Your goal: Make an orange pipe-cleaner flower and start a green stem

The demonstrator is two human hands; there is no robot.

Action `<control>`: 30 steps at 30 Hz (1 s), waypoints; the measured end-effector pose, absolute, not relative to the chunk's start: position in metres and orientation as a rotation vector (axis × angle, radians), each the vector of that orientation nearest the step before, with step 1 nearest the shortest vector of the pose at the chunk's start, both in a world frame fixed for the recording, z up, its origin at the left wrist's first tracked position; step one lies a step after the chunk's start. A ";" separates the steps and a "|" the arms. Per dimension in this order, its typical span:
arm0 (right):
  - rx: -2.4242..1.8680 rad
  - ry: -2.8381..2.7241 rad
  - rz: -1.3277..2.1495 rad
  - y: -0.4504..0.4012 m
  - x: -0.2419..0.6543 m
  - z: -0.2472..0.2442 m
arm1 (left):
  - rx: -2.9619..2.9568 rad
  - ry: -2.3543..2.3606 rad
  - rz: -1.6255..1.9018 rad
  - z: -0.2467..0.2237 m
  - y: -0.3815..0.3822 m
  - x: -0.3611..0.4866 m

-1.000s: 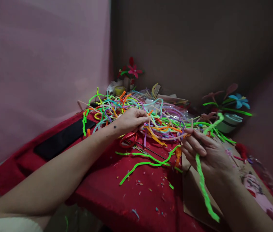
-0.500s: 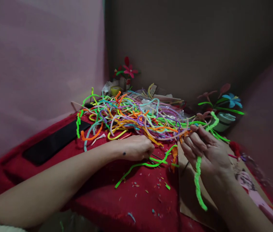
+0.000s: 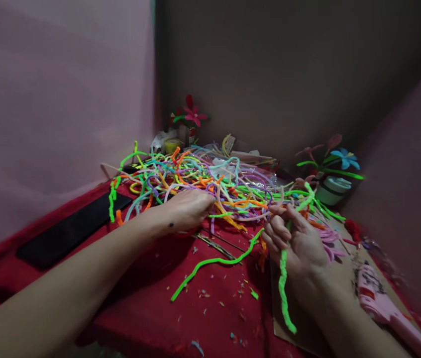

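My right hand [image 3: 294, 238] is closed around a twisted bright green pipe cleaner [image 3: 284, 293]. One end of it hangs below the palm and the other sticks up past the fingers. At the front edge of a tangled heap of coloured pipe cleaners [image 3: 180, 171], my left hand [image 3: 193, 208] is closed, its fingertips turned away from view. A straight green pipe cleaner [image 3: 227, 215] comes out from its fingers toward the right. Between the hands a long, wavy green pipe cleaner [image 3: 210, 260] lies on the red cloth, its far end running up to my right hand.
A black flat device [image 3: 72, 228] lies at the left. Thin dark rods [image 3: 218, 244] and scraps lie mid-cloth. On the right are cardboard [image 3: 283, 318], a pink glue gun [image 3: 376, 298] and a pot [image 3: 333, 190] with pipe-cleaner flowers. Pink walls rise left and right.
My left hand has moved up and left to the heap, with the short green pipe cleaner in it. My right hand keeps its twisted green one and appears slightly lower and further left.
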State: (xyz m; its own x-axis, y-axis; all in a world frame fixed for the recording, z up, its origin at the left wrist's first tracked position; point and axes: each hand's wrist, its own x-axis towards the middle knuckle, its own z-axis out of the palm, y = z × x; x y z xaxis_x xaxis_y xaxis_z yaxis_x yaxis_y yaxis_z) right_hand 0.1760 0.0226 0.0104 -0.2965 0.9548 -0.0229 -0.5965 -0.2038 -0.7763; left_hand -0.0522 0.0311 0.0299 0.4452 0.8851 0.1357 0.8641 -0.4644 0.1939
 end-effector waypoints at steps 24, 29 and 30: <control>-0.691 -0.680 1.745 0.017 0.162 0.004 | 2.011 1.199 0.842 0.027 0.000 -0.006; -0.645 -0.647 1.819 0.010 0.153 0.003 | 1.979 1.131 0.819 0.015 -0.001 0.001; -0.652 -0.649 1.835 0.009 0.151 0.004 | 1.982 1.130 0.812 0.014 -0.002 0.002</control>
